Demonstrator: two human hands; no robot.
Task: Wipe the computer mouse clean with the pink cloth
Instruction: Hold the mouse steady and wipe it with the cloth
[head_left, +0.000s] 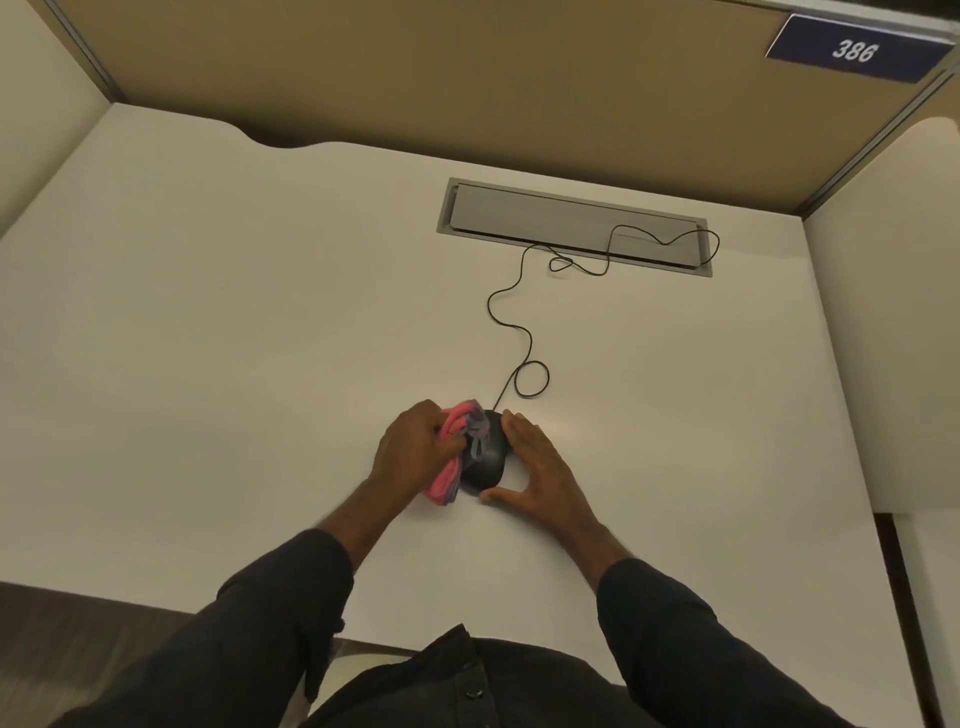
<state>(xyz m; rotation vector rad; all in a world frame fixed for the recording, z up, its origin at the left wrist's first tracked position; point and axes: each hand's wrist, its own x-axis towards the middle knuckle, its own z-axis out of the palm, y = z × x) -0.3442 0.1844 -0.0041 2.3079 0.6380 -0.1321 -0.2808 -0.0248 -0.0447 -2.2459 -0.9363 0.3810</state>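
- Pink cloth (451, 457), bunched, is gripped in the left hand (410, 452), fingers curled round it, and pressed against the left flank of the black computer mouse (491, 457) on the white desk (208, 338).
- Mouse's long axis runs away from the person, cord (524, 332) leading off its far end toward the cable tray (571, 223).
- Right hand (545, 467) lies on the opposite flank, fingers straight, thumb at the near end, bracing; both hands touch the mouse.
- Judgement: wiping likely runs along that axis.

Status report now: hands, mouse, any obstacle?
Left hand grips cloth against mouse. Right hand open, steadying mouse. Cable loose behind, no obstacle.
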